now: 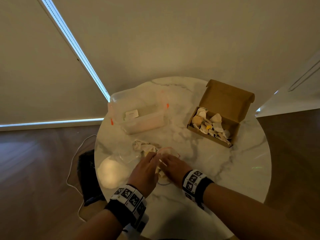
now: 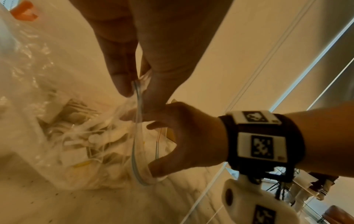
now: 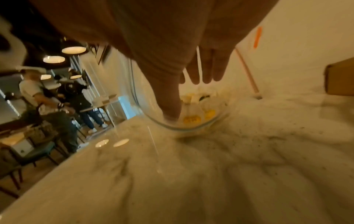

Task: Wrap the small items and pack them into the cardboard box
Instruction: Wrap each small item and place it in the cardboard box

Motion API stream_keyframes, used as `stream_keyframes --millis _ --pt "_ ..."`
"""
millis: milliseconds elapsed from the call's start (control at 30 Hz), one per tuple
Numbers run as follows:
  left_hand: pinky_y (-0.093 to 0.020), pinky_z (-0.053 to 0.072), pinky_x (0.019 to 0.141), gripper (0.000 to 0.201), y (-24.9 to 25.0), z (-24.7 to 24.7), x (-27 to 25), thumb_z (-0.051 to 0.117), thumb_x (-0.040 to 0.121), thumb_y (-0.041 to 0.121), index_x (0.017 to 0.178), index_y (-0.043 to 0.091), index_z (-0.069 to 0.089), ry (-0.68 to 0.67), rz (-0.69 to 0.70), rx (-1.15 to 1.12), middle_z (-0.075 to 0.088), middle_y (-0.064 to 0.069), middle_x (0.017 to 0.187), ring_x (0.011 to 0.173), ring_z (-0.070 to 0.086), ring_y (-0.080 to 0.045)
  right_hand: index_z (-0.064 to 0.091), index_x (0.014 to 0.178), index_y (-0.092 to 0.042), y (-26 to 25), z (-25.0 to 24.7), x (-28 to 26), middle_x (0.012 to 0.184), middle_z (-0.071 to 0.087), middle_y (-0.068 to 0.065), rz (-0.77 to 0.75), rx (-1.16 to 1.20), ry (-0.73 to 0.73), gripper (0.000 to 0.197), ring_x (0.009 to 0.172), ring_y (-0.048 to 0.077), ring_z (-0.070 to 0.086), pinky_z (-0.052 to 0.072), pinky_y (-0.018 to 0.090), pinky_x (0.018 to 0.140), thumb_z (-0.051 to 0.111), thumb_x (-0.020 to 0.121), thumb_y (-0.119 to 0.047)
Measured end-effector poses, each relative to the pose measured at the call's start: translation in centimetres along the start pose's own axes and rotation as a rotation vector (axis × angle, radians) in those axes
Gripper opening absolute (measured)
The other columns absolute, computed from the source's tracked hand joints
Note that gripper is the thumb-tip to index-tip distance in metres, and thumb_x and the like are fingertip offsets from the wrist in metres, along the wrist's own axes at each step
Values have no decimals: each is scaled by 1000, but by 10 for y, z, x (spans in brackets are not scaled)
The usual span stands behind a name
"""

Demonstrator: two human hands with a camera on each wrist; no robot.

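Where hands [image 1: 156, 166] meet, blurred | clear bag [image 2: 80, 136] contents indistinct

No legible text anywhere. Only black-and-white coded squares on the wristbands [image 1: 129, 198]. Print on the yellow tags [image 3: 192, 120] too blurred to read.

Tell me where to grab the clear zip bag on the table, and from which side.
Take the clear zip bag by its open mouth, at the stiff zip rim, coming from the person's near side. The rim gapes toward the wrists and probably keeps its shape, while the film behind looks crumpled and slack over the small items. The left hand already pinches that rim; the right hand holds it too.
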State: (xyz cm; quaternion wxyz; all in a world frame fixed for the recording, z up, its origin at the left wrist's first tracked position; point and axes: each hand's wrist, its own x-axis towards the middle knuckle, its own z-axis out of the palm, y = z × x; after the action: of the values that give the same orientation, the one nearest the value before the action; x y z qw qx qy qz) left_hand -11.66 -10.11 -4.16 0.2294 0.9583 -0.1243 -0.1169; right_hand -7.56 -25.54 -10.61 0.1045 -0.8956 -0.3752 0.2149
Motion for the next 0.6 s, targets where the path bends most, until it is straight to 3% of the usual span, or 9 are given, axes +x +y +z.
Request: stream_keyframes --millis 67,167,300,433,600 --pt "-15 33 91 62 0 0 0 67 81 9 139 17 45 0 -3 -17 47 1 136 117 54 -20 21 150 -8 -5 -3 8 157 16 15 83 -97 -91 52 142 38 16 13 47 116 35 101 -18" --pt "-16 35 91 61 1 1 -1 65 85 10 141 17 43 -12 -12 -19 44 0 139 118 53 -21 20 150 -7 -9 -6 15 157 16 13 159 -138 -133 49 143 34 15 10 44 117 29 103 -19" --pt "-18 36 98 65 -3 1 -1 61 89 15 147 18 34 -36 -40 -17 38 2 144 123 48 -19 35 142 -1 -10 -2 21 148 34 19 242 21 -147 42 136 35 31 28 45 110 31 102 -12" --pt "-21 35 101 69 -9 1 0 62 88 16 149 18 29 -46 -58 -20 35 2 145 126 46 -19 40 137 -1 -10 -4 19 134 49 23 301 75 -212 39 118 37 52 43 42 95 34 101 -15" --pt "-25 40 96 69 -18 2 4 64 87 14 147 17 32 -32 -61 -29 37 1 142 117 52 -22 62 121 -8 -1 -3 7 119 63 15 272 251 -131 28 111 31 59 47 37 92 50 96 -15"
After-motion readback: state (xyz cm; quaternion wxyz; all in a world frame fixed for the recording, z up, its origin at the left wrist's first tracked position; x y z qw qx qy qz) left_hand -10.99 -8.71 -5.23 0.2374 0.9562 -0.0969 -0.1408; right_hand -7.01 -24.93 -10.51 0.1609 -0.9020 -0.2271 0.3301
